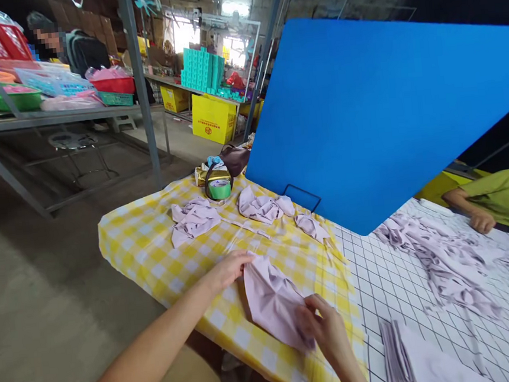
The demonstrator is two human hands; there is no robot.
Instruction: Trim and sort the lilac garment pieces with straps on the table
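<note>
A pale lilac fabric piece (273, 299) is stretched between my hands over the yellow checked tablecloth (147, 242). My left hand (231, 269) pinches its upper left corner, fingers closed. At its lower right edge is my right hand (322, 325), with the fingers bent around the cloth and partly blurred. Farther up the table lie a crumpled lilac cloth (194, 219) on the left, another lilac cloth (262, 205) in the middle and a smaller lilac cloth (311, 226) to the right. A thin lilac strip (249, 228) runs between them.
A large blue board (372, 115) stands tilted behind the table. Green tape (219, 189) sits at the far edge. To the right, folded lilac fabric (429, 354) and a loose lilac heap (447, 257) rest on a white grid cloth (369, 282), near another person's hand (482, 220).
</note>
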